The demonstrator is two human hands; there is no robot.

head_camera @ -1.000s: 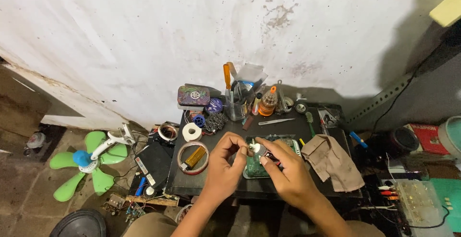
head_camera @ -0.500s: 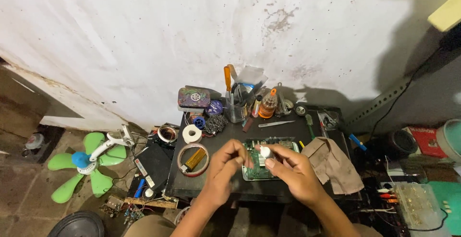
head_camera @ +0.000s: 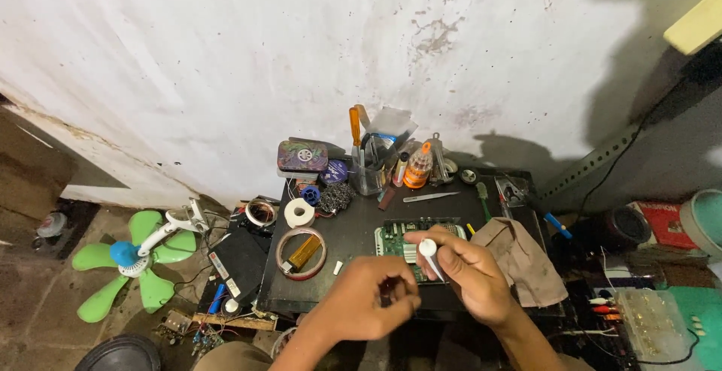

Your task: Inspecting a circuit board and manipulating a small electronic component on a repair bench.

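My right hand (head_camera: 468,275) holds a small white bottle or tube (head_camera: 429,252) tilted over a green circuit board (head_camera: 394,239) that lies on the dark work table (head_camera: 353,230). My left hand (head_camera: 370,300) is curled at the table's front edge, just left of the right hand, pinching something small and dark that I cannot make out. Both hands cover the board's near half.
A beige rag (head_camera: 521,257) lies right of the board. A ring of tape with a yellow piece inside (head_camera: 301,253), a white roll (head_camera: 299,212), tweezers (head_camera: 429,196) and a cup of tools (head_camera: 367,162) stand behind. A green fan (head_camera: 135,261) lies on the floor, left.
Both hands have dropped toward the table's front edge. My left hand pulled away from the white bottle, which stays in my right hand.
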